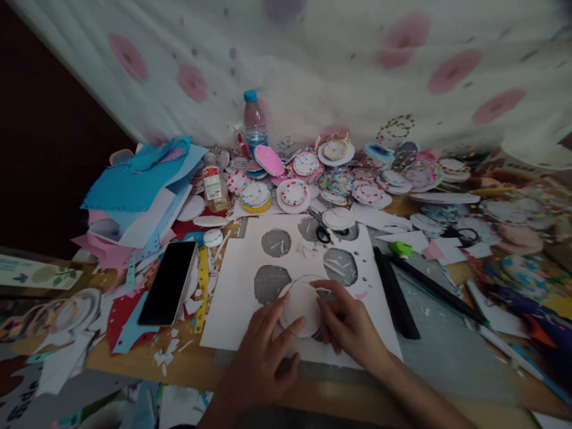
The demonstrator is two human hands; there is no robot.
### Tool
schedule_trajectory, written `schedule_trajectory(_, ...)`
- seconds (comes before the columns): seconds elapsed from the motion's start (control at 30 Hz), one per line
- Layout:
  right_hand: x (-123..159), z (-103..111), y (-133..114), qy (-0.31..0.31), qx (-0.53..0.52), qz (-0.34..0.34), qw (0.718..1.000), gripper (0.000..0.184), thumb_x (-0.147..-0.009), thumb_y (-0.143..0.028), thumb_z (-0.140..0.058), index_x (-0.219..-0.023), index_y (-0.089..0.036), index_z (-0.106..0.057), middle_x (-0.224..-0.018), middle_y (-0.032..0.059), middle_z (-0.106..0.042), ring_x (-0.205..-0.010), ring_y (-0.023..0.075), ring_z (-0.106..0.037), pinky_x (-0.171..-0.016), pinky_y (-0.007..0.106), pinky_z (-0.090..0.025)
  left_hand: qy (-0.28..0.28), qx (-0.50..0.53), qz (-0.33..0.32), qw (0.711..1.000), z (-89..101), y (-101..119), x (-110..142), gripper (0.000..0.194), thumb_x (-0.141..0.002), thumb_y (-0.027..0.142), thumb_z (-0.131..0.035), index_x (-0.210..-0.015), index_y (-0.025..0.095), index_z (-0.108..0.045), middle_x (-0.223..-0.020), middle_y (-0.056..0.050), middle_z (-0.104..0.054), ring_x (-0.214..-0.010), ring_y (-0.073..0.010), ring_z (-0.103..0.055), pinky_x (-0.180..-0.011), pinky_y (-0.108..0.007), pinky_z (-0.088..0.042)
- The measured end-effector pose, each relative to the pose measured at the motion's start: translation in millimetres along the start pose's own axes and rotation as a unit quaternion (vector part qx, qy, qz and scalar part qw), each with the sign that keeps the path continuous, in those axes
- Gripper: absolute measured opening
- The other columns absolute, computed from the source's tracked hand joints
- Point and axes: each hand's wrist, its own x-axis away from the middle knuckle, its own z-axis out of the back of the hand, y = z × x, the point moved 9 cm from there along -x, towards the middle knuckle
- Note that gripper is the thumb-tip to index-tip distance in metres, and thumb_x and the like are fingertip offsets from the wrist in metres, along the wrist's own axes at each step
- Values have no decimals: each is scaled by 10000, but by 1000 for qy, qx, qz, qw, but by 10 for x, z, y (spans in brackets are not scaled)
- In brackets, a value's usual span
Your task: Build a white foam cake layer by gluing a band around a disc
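A round white paper disc (301, 310) lies over the sheet in front of me, with a thin dark line, like a wire or thread, looping round its edge. My left hand (270, 342) holds the disc's left side, index finger and thumb on its rim. On the other side my right hand (346, 316) has bent fingers closed on the right edge, the index finger reaching along the top. Whether those fingers also pinch the thin loop cannot be made out. Beneath is a large white sheet (236, 304) with several round holes cut in it. Black-handled scissors (322, 234) rest near its far side.
Decorated paper discs (294, 193) are piled along the back, beside a water bottle (254, 122) and a glue bottle (215, 185). A phone (168, 283) and coloured paper scraps (129, 322) lie left. Dark strips (395, 292) and a green clip-like piece (401, 249) lie right.
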Motion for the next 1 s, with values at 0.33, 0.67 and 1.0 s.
schedule_trajectory(0.33,-7,-35,20,-3,22,6,1000,292,-952,-408,-380,-1164,-214,-433,-483,-94,-505,-315,79,-378,-319,160,-303,19,-6,1,1000,21,3,-15,587,-803,82,-518,-1368,183,-396,-1472,-158,-302,-1325,-298,-336,-1033,-478,-392)
schedule_trajectory(0.67,-12,-31,87,21,64,31,997,271,-955,-364,-389,-1167,-209,-456,-516,-80,-455,-431,113,-453,-415,194,-375,50,-57,33,997,34,-49,-37,584,-811,91,-508,-1382,145,-394,-1417,-167,-381,-1279,-291,-384,-1019,-462,-407)
schedule_trajectory(1.0,56,74,-116,106,161,115,975,209,-935,-279,-457,-1090,-183,-560,-559,-64,-465,-471,109,-460,-469,207,-387,48,-85,31,995,4,-93,-50,505,-866,204,-551,-1352,133,-431,-1377,-154,-479,-1251,-290,-434,-1015,-478,-418)
